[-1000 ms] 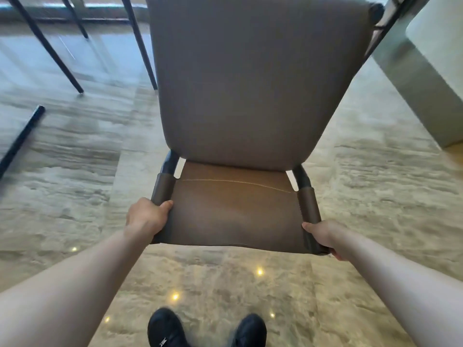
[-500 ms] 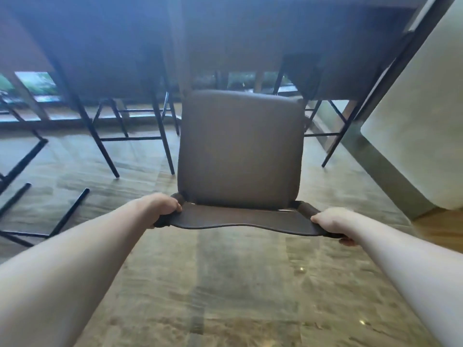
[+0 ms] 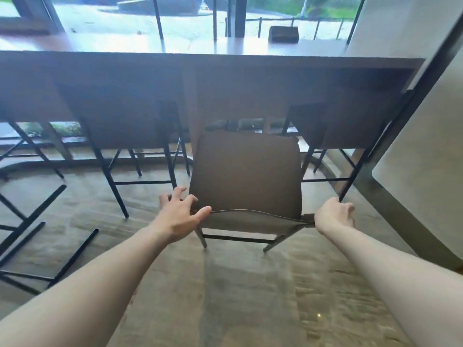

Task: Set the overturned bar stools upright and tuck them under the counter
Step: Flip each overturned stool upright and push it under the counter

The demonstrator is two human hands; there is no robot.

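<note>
A brown bar stool (image 3: 246, 171) stands upright on its dark legs on the stone floor, just short of the wooden counter (image 3: 225, 63). Its low backrest edge faces me. My left hand (image 3: 179, 215) is at the backrest's left end with fingers spread, the thumb lying over the edge. At the right end is my right hand (image 3: 334, 214), loosely curled; whether it still grips is unclear. A second stool (image 3: 37, 234) lies overturned at the left, its black legs sticking out over the floor.
Two more stools sit tucked under the counter, one left (image 3: 117, 116) and one right (image 3: 350, 121) of the gap ahead. A dark box (image 3: 284, 33) rests on the countertop by the window. A white wall (image 3: 426, 146) and a slanted dark post (image 3: 426, 73) close the right side.
The stool went from tipped toward me to standing on its legs near the counter. My view lifted from the floor to the counter. My left hand opened off the backrest.
</note>
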